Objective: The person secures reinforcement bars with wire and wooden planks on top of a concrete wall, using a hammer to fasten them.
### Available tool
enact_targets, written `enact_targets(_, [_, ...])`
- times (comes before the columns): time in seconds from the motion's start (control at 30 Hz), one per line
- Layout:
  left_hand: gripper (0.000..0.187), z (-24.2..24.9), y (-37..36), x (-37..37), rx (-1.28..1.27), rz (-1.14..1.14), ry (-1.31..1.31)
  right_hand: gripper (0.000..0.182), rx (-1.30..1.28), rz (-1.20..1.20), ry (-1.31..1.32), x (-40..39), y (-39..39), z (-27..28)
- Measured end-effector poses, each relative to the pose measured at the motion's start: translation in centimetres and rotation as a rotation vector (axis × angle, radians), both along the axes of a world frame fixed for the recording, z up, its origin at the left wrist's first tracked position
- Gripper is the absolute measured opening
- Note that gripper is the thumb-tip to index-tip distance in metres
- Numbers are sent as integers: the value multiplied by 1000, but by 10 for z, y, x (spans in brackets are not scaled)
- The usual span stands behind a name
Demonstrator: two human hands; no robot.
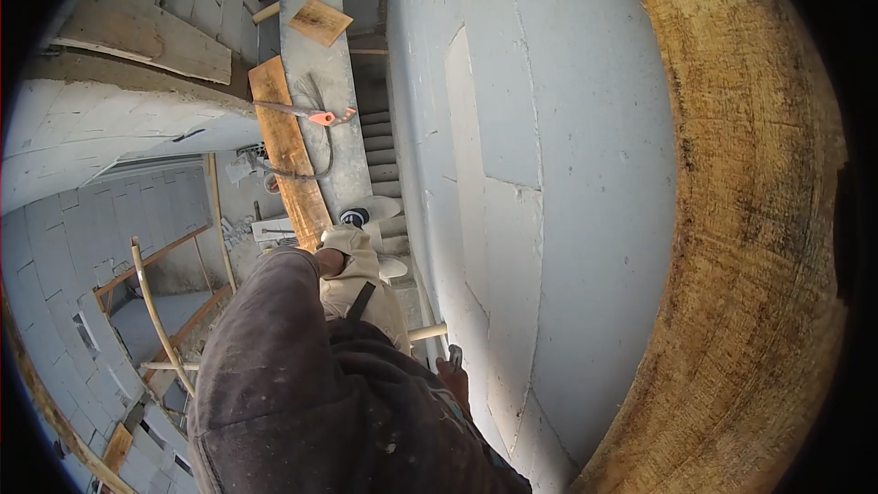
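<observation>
From the dark sleeve on the left, my left hand (pixel 331 263) rests against the pale trousers, its fingers hidden. My right hand (pixel 455 380), low beside the wall, is closed on a small grey metal tool (pixel 455 355), partly hidden. Ahead, a handsaw (pixel 322 116) with an orange handle lies across a grey plank (pixel 343 155) and an orange-brown board (pixel 285 133). A dark cable (pixel 327 163) loops beside it. Farther up the plank sits a small square piece of wood (pixel 319 21).
A grey block wall (pixel 594 128) runs along the right, with a large curved wooden piece (pixel 750 220) close to the camera. Stairs (pixel 380 155) descend beside the plank. Wooden poles (pixel 155 311) and a framed opening (pixel 169 316) are on the left.
</observation>
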State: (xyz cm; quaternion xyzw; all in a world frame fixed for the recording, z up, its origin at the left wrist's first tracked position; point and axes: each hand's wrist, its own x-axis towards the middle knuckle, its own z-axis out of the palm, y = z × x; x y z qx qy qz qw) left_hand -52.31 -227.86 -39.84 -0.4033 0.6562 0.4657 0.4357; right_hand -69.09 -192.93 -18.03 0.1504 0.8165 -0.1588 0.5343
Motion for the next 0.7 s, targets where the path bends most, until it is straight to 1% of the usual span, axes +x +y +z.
enact_targets(0.1, [43, -1, 0, 10, -24, 66, 58, 40, 42, 92, 40, 10, 26, -17])
enact_targets(0.17, [43, -13, 4, 16, -59, 130, 100, 40, 51, 117, 48, 15, 34, -21])
enact_targets(0.3, [42, -63, 31, 12, -340, 266, 216, 40, 36, 112, 54, 20, 38, -20])
enact_targets(0.37, [42, -72, 38, 8, -426, 266, 301, 40, 33, 118, 55, 22, 41, -23])
enact_targets(0.47, [42, -47, 37, 4, -573, 149, 542, 40, 33, 116, 53, 27, 51, -26])
enact_targets(0.5, [33, -77, 37, 5, -228, -15, 8, 40, 27, 112, 52, 26, 53, -27])
enact_targets(0.53, [32, -72, 34, 3, -142, -83, -116, 40, 20, 108, 50, 25, 57, -31])
enact_targets(0.57, [31, -65, 34, 5, -134, -109, -126, 40, 16, 106, 49, 27, 60, -34])
enact_targets(0.7, [28, -33, 31, 12, -239, -171, 0, 40, -8, 89, 40, 28, 68, -46])
